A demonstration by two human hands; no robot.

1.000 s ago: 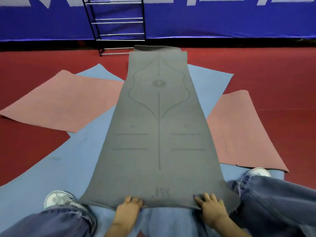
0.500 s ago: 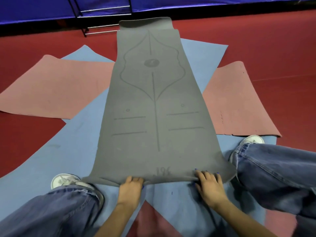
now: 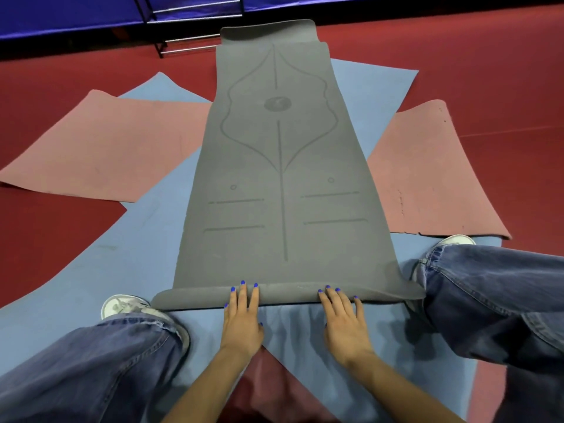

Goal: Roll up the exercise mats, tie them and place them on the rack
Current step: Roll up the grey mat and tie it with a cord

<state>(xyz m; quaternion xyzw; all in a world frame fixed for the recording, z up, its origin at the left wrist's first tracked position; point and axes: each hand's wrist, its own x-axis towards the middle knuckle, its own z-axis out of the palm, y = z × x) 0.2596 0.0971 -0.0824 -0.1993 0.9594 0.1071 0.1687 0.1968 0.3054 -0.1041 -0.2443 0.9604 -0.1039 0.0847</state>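
Red floor [image 3: 457,71] runs under a spread of overlapping mats, with a blue wall [image 3: 61,16] at 12 o'clock. Both hands lie flat with straight fingers on the near end of the grey mat [image 3: 280,178], which has been turned over into a first low roll [image 3: 290,297] lying crosswise at 6 o'clock. The left hand [image 3: 242,319] presses its fingertips onto the roll left of centre; the right hand [image 3: 343,319] does the same right of centre, fingers spread a little. Neither hand curls round anything.

From the roll the grey mat stretches flat away toward 12 o'clock, printed lines facing up, its far end reaching the foot of the rack [image 3: 189,29]. A second grey edge [image 3: 268,29] shows just beyond that end. Beneath it lies a blue mat [image 3: 106,254], angled from 7 toward 1 o'clock. A pink mat [image 3: 106,141] lies at 10 o'clock, another pink one [image 3: 427,178] at 3 o'clock. Jeans-clad legs flank the hands, with a white shoe [image 3: 122,305] at 8 o'clock and another [image 3: 454,239] at 4 o'clock, both on the blue mat.
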